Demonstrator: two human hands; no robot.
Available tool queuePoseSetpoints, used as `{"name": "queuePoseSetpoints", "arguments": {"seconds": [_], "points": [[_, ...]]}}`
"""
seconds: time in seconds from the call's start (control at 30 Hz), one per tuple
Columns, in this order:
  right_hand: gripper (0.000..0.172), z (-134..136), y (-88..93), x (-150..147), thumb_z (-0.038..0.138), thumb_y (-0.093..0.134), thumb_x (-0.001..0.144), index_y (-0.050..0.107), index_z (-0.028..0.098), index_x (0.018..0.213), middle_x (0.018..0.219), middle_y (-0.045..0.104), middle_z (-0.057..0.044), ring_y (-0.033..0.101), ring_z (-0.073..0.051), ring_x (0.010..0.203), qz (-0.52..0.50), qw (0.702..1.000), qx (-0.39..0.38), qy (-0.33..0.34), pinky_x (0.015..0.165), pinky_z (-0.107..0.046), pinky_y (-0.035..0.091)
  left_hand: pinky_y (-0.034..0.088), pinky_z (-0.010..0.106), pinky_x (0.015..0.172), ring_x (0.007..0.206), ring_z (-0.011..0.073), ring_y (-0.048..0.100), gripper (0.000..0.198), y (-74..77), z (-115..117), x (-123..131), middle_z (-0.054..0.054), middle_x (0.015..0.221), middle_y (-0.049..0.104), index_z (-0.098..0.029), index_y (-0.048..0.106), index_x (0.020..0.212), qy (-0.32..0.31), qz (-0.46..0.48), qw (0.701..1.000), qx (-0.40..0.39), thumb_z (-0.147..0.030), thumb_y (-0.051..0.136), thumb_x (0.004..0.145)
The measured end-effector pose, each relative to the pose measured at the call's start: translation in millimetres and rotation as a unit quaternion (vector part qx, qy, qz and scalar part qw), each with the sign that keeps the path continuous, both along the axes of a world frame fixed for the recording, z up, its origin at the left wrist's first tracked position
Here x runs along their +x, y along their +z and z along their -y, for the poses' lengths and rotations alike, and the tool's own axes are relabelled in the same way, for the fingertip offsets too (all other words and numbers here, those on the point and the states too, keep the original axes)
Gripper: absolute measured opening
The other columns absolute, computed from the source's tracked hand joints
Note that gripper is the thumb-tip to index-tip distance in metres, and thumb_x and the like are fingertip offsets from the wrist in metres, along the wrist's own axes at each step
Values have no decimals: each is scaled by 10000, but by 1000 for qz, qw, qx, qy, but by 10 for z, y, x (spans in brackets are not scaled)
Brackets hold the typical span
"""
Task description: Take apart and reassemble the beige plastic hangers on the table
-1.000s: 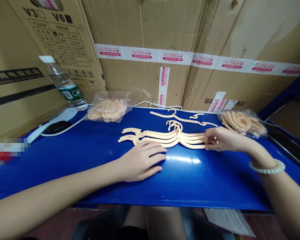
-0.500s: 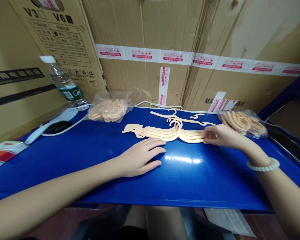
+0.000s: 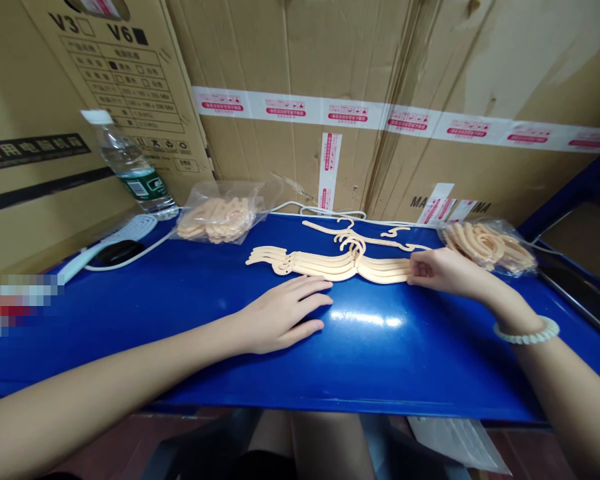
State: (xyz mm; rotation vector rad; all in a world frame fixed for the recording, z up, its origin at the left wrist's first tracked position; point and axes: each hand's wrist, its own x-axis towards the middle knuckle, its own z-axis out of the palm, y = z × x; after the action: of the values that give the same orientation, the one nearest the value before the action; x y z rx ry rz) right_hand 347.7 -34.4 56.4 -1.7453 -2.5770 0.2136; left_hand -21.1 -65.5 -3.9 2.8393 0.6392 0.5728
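Hands first: left hand (image 3: 280, 317) lies palm down and flat on the blue counter (image 3: 370, 373), fingers spread wide and holding nothing, its forefinger just beside the nearest of the hangers (image 3: 325, 268). Right hand (image 3: 443, 270) is drawn in narrow, fingers and thumb curled round the right ends of those hangers; exactly how the tips meet I can't see from above.

What has changed over the last second is the spacing. Earlier the hangers were fanned out, with gaps between the arms and the left ends split into two groups. Now they lie close together in one neat set, hooks bunched and turned toward the back edge, left ends lined up in layers, the whole set a touch farther from the front edge. Whether they overlap or only sit side by side, I can't quite tell. In the last half second hardly anything has shifted. To my mind that means the evening-up is nearly done, and my right grip is what keeps the set in line.

Behind them, near the back edge, a lone hanger (image 3: 325, 229) and a small loose piece (image 3: 393, 234) lie apart from the set. A filled left bag (image 3: 217, 217) sits toward the back left corner, a right bag (image 3: 485, 247) toward the right edge, both untouched
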Motion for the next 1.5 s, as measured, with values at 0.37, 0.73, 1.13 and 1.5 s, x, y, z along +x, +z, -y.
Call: {"name": "queuePoseSetpoints", "arguments": {"seconds": [0.37,0.73,1.13,1.5], "points": [[252,93,94,-69,448,604,785,633,205,728,638,670,-29,618,-195,577,-35,989,-145,21,548,-279,426,480,450,1108,1302,279,569,304,-9,5,0,135,1385,617,-166,616,1248,-41,9,999,15,-316,475,1025],[334,144,95,-82,519,626,760,588,194,693,607,669,-35,639,-185,474,-62,968,-237,-55,465,-261,478,484,459,1102,1296,279,571,304,-12,1,6,138,1380,620,-169,614,1254,-45,11,999,13,-309,479,1021],[373,145,73,-64,546,670,761,587,196,663,584,669,-31,636,-184,460,-81,965,-244,-49,462,-263,488,483,465,1103,1298,285,571,299,-2,5,2,136,1380,619,-175,610,1255,-45,7,999,11,-303,477,1020],[366,143,75,-68,546,655,759,579,199,667,587,662,-30,640,-191,470,-79,965,-245,-50,474,-272,491,475,452,1111,1301,277,564,299,-1,7,-1,127,1385,613,-181,603,1263,-44,3,999,9,-304,470,1024]]}}
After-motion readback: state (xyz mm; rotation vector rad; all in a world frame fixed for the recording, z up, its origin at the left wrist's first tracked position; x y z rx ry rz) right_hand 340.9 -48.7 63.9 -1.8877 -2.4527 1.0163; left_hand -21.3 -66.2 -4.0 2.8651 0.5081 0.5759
